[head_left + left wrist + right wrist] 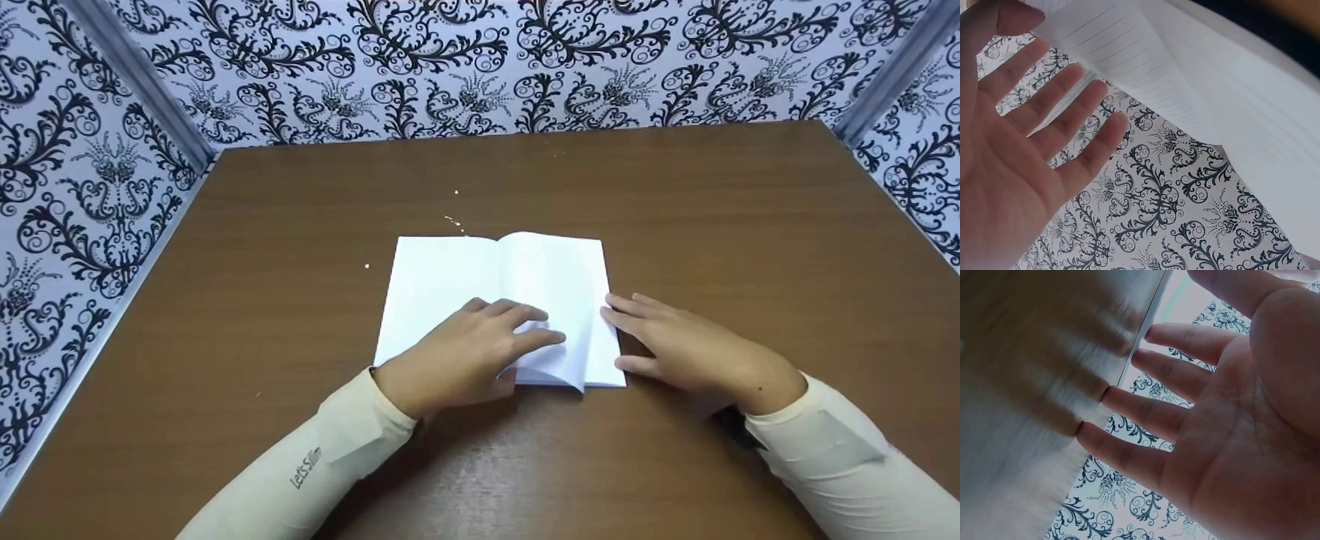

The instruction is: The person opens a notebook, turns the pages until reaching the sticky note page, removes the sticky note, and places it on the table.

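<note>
An open notebook [446,274] lies on the brown table, its pages looking blank white in the head view. One page [551,277] bows up from the fold over the right half, and its lower corner sticks out past the front edge. My left hand [469,352] is spread over the lower middle of the notebook, fingers towards that page. In the left wrist view a ruled page [1114,48] runs along the fingertips, near the thumb. At the notebook's right edge, my right hand [675,345] rests with fingers extended, fingertips touching the edge and the tabletop.
The wooden table [712,202] stretches out around the notebook. Several small white specks [456,223] lie behind and left of it. Walls with black scroll-patterned paper [480,67] stand at the back and on both sides.
</note>
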The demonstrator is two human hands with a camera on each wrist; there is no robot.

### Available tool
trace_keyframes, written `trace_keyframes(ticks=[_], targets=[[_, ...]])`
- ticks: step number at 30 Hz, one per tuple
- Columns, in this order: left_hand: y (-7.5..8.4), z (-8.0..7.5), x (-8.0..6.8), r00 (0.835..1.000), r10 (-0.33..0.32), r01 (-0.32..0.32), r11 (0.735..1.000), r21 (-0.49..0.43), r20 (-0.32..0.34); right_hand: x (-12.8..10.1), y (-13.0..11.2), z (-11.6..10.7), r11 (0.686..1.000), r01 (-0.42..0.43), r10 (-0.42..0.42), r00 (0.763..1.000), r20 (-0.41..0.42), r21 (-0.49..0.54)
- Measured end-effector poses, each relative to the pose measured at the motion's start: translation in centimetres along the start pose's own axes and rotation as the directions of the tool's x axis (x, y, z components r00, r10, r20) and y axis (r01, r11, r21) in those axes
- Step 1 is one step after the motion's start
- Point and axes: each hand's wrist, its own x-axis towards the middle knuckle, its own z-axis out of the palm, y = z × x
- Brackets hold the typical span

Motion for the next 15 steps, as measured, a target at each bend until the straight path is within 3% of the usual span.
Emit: trace_keyframes(ticks=[15], targets=[[0.13, -0.67, 0.11, 0.999, 0.001, -0.002, 0.999, -0.034, -0.042, -0.01, -0.05, 0.02, 1.000, -0.005, 0.005, 1.000, 0.000, 0.004]])
